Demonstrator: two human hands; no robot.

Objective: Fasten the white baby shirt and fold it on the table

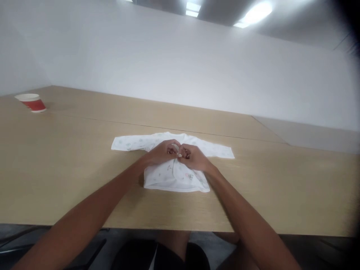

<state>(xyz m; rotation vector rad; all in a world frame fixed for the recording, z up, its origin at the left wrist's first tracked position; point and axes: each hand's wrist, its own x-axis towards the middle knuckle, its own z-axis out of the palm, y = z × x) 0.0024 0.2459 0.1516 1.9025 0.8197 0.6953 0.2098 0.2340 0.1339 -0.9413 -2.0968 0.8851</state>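
Observation:
A white long-sleeved baby garment (171, 176) with a small pastel print lies flat on the table, its sleeves spread to both sides. My left hand (162, 152) and my right hand (194, 157) meet over its upper front, fingers pinching the cloth. Between my fingertips shows a small pale button or snap (179, 155), partly hidden. The neck area of the garment is mostly covered by my hands.
The light wood-grain table (70, 168) has a seam running across it behind the garment. A red and white paper cup (30, 103) lies on its side at the far left. A white wall stands behind the table, and the table's front edge runs just below the garment.

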